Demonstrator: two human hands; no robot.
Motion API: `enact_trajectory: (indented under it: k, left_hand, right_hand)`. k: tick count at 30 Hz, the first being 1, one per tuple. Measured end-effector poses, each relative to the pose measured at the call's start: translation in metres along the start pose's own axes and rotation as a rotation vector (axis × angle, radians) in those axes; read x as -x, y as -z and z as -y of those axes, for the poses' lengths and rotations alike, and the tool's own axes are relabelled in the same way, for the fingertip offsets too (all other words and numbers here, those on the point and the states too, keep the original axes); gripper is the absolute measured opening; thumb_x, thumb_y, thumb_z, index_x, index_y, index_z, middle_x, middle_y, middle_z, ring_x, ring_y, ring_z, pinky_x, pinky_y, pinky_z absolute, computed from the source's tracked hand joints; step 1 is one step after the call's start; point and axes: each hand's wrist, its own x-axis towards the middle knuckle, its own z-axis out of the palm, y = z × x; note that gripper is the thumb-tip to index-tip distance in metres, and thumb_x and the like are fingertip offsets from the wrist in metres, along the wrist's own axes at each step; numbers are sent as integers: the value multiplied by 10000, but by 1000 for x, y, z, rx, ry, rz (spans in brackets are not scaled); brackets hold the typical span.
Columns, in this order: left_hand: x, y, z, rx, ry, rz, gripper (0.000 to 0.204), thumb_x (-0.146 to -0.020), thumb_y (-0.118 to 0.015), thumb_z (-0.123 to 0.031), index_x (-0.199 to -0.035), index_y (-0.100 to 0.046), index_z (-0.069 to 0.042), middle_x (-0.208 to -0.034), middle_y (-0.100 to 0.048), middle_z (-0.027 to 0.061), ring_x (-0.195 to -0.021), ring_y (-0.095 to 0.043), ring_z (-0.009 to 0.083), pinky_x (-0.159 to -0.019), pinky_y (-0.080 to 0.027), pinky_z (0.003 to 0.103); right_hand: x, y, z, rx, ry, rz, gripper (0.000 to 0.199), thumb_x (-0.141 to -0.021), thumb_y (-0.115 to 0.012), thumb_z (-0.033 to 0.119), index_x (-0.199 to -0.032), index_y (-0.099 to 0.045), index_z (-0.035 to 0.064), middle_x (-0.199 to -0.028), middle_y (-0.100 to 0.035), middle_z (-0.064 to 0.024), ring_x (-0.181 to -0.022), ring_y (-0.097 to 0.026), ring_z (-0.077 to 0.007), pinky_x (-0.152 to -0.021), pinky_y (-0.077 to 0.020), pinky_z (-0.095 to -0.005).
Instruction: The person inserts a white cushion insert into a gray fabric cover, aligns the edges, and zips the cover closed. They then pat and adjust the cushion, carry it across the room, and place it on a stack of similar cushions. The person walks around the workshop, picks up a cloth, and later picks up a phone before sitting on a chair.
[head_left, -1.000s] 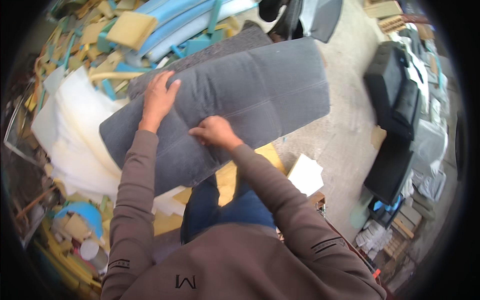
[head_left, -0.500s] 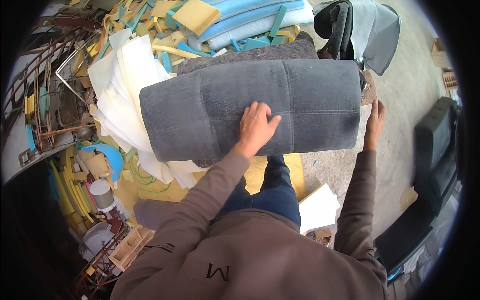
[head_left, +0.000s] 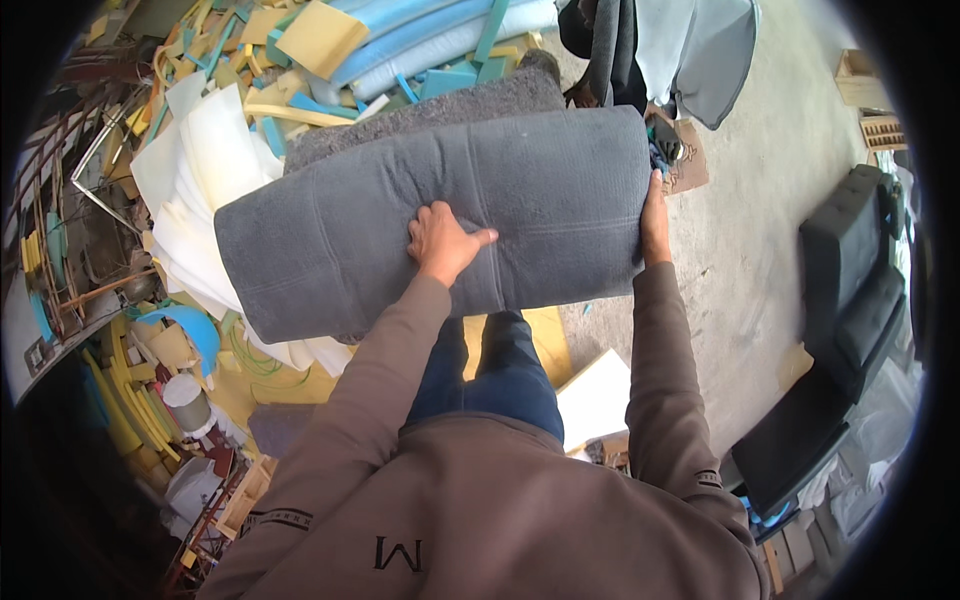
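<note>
A long grey upholstered cushion (head_left: 390, 210) with stitched seams lies across in front of me, its left end lower than its right. My left hand (head_left: 445, 243) is closed on the fabric near the middle, fingers curled in and thumb out to the right; creases spread above it. At the right end, my right hand (head_left: 655, 222) grips the cushion's edge, with some of its fingers hidden. Beneath the far side shows a dark speckled felt-like pad (head_left: 430, 120).
White foam sheets (head_left: 200, 180) lie left of the cushion, beside a heap of yellow and teal foam offcuts (head_left: 290, 50). Blue wrapped rolls (head_left: 420, 40) lie beyond. Grey upholstery pieces (head_left: 690, 50) are at far right, and a black tufted seat (head_left: 840, 240) stands right.
The cushion and surroundings have shifted left in view. My right hand, earlier just off the right end, now touches it. My left hand has curled into the fabric, which is now creased.
</note>
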Motion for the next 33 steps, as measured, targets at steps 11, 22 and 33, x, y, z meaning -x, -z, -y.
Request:
enact_trajectory:
  k: [11,22,33]
  left_hand:
    - [-56,-35,-10,-162,89,-137,850,-709,-987,-496,-1313,-669,9,-1422,-616,208,-1352,-563,417,-1077,-508,549]
    - [-7,0,-3,-82,-9,27,890,-811,-922,-535,-1439,-589,0,-1524,-539,215,-1445,-496,417,-1153,-476,552]
    - [-71,-47,-2,-268,57,-64,685,-829,-911,-434,-1311,-703,5,-1396,-660,226,-1321,-629,428,-1084,-548,513]
  right_hand:
    - [110,-56,65,363,47,-292,786,-1132,-367,632,-1436,-639,-40,-1334,-696,-341,-1266,-656,-506,-1083,-490,-518]
    - [4,10,17,-195,-111,131,918,-1107,-410,713,-1586,-509,-64,-1621,-536,-189,-1479,-503,-275,-1249,-331,-358]
    - [16,-40,96,-178,38,149,965,-1057,-503,738,-1544,-539,-94,-1531,-621,-242,-1395,-601,-305,-1199,-418,-381]
